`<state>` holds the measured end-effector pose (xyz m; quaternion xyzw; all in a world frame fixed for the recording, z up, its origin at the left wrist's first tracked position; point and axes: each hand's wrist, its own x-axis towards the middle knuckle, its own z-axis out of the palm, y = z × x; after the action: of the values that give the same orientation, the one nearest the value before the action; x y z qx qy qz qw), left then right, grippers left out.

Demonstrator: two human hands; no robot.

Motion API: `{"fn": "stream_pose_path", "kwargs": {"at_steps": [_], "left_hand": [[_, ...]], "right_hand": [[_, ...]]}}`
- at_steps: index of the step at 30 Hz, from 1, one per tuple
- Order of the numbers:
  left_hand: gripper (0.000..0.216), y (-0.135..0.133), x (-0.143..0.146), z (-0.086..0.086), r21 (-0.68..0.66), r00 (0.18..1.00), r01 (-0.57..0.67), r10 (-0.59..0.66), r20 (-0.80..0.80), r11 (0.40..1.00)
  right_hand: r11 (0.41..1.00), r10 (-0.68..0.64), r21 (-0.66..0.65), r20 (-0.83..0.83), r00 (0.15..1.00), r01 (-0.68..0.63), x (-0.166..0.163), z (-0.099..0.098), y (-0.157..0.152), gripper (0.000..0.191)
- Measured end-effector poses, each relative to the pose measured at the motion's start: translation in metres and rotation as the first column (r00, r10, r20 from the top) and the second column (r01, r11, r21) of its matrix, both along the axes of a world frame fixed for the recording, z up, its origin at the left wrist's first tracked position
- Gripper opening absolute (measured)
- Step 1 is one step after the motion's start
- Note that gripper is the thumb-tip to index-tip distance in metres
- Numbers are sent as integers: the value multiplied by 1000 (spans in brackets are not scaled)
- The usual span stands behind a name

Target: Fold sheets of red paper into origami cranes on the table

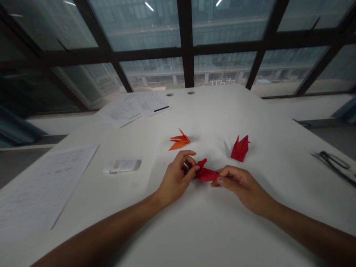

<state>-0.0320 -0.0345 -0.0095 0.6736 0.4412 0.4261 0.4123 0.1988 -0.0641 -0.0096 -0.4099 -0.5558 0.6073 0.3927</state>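
Between my two hands is a red folded paper piece, an origami figure with a narrow pointed part sticking up. My left hand pinches its left end between thumb and fingers. At the opposite end, the thumb and fingers of my right hand are closed on the paper. An orange origami crane lies on the white table just beyond my left hand. Farther right, past my right hand, stands another red origami figure. My fingers hide both ends of the held paper.
Printed sheets lie at the back left, and more paper covers the left side. A white remote-like object rests left of my left hand. Dark-framed glasses are near the right edge. Windows rise behind the table.
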Motion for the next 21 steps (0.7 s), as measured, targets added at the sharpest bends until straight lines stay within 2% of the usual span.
{"fn": "stream_pose_path", "kwargs": {"at_steps": [2, 4, 7, 11, 15, 21], "left_hand": [[27, 1, -1, 1, 51, 997, -56, 53, 51, 997], [27, 4, -2, 1, 40, 983, -90, 82, 165, 995], [31, 9, -2, -1, -76, 933, -85, 106, 345, 994], [27, 14, -2, -1, -200, 851, -96, 185, 492, 975], [19, 15, -1, 4, -217, 805, -101, 208, 556, 971], [18, 19, -3, 6, -201, 810, -131, 222, 543, 971]], "right_hand": [[1000, -12, 3, 11, 1000, 12, 0, -1, 1, 22], [1000, -21, 10, 37, 999, 21, 1, -4, 3, 23], [1000, -22, 13, 60, 998, 21, 2, -7, 4, 22], [999, -34, 5, 61, 998, 34, 2, -6, 4, 22], [999, -42, -11, 61, 997, 43, 1, -3, 5, 21], [994, -94, -47, 4, 996, 94, 3, -7, 7, 19]]}}
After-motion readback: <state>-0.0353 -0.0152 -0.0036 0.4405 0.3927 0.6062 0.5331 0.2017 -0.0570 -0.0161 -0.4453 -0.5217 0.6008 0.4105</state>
